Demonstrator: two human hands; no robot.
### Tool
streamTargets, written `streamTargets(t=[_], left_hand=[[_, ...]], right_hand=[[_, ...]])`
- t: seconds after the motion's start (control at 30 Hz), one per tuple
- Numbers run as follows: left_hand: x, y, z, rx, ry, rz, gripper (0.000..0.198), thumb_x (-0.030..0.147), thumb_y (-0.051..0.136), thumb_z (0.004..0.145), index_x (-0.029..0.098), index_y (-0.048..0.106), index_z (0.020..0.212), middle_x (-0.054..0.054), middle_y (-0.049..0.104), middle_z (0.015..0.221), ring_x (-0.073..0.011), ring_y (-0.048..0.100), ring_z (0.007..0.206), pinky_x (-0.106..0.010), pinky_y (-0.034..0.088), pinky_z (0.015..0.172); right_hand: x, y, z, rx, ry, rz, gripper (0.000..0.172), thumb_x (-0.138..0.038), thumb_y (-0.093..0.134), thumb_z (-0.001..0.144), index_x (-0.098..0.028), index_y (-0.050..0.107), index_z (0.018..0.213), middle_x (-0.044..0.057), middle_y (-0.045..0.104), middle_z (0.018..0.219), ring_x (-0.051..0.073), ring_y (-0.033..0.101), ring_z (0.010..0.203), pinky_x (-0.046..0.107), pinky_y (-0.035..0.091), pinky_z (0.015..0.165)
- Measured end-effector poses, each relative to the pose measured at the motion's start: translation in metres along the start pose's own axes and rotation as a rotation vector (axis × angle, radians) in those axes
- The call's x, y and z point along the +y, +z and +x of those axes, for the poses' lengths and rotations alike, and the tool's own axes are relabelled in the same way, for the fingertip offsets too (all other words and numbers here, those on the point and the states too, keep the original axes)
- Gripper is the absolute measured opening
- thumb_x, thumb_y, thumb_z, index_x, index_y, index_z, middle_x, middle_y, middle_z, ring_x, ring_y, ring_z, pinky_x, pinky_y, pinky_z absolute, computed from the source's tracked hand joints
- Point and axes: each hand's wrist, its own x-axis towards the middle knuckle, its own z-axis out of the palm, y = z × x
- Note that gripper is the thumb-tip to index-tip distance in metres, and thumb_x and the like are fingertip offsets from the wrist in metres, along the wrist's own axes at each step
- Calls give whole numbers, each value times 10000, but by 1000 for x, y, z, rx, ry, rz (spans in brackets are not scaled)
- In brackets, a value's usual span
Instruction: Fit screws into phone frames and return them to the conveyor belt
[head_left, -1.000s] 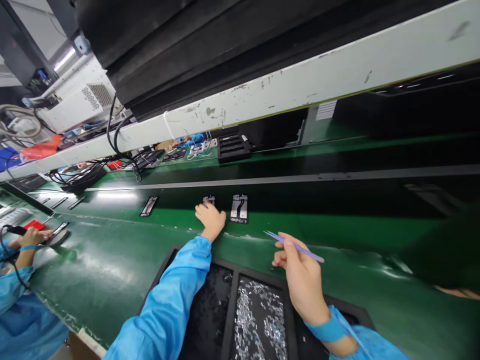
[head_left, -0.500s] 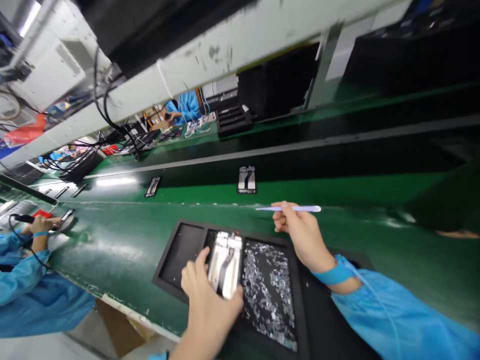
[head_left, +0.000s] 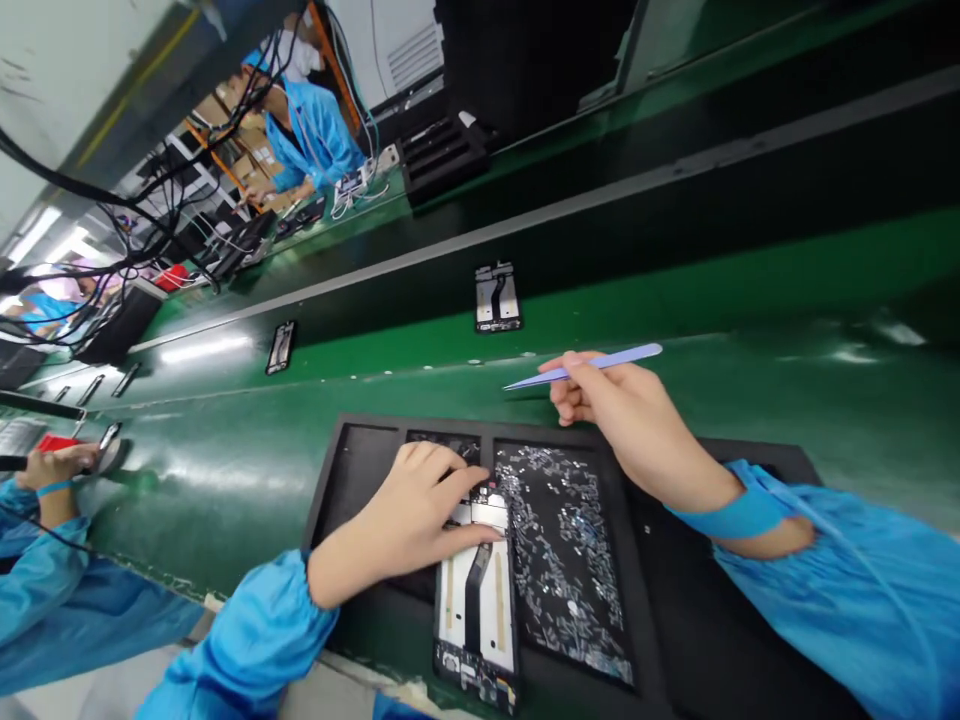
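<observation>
My left hand (head_left: 420,515) reaches over the upper part of an open phone body (head_left: 476,600), thumb and fingers on its top end. The phone lies tilted across the front of a black tray (head_left: 652,600), its dark flex strip and white plates facing up. In my right hand (head_left: 630,415) are pale purple tweezers (head_left: 615,358), pinched between thumb and fingers, tips pointing left above the green bench. Many tiny clear and silvery pieces (head_left: 570,560) fill the tray compartment right of the phone.
On the green belt (head_left: 390,360) lie another phone body (head_left: 498,298) and a smaller-looking one (head_left: 281,347) farther left. A co-worker's hands (head_left: 64,470) are at the left edge. Another person (head_left: 307,130) sits across the line, near a black rack (head_left: 442,160).
The phone has moved down toward me, and my left hand has shifted from its lower sides to its top end. My right hand still holds the tweezers. The view has tilted.
</observation>
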Motion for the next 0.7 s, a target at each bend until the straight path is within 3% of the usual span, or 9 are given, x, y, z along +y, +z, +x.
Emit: streamTargets(t=[0.13,0.27,0.37,0.5,0.63,0.7], left_hand=[[-26,2,34,-125,198,-69,381,497,639,976,160,673,1151,-71,648,1020,-212,605,997,-343,437,925],[-33,9,39,-89,260,-143,274,403,566,1038,161,688,1073,-51,643,972,-177,604,950,-309,443,898],[-34,13,39,-57,271,-196,249,355,536,1056,163,691,1031,-36,627,931,-161,598,921,-298,452,895],[-35,20,39,-45,262,-262,239,297,502,1071,150,679,1004,-36,609,921,-147,592,893,-277,478,868],[-35,26,38,22,278,-214,274,291,458,1085,151,671,986,-38,615,905,-147,592,851,-284,494,811],[-34,27,37,116,304,-144,263,276,476,1079,150,676,964,-38,635,886,-149,595,811,-293,489,754]], right_hand=[[1,-1,5,-5,-6,-36,555,-723,661,821,-170,694,844,16,584,686,120,530,560,270,477,527],[0,-2,5,-17,-13,-92,542,-717,616,857,-179,673,815,13,583,660,124,528,540,279,447,520],[-2,-2,-2,-59,-9,-159,529,-694,575,897,-194,648,743,-21,509,565,110,450,481,276,368,473],[-5,-1,-15,-234,-85,-438,531,-611,518,967,-208,570,627,-29,475,527,117,447,488,290,359,508],[-3,-4,-15,-446,-210,-650,407,-490,435,1035,-218,602,782,-18,594,655,136,534,572,298,412,586],[-1,-8,-9,-522,-211,-671,389,-490,438,1037,-218,616,823,-2,649,743,141,572,628,296,440,627]])
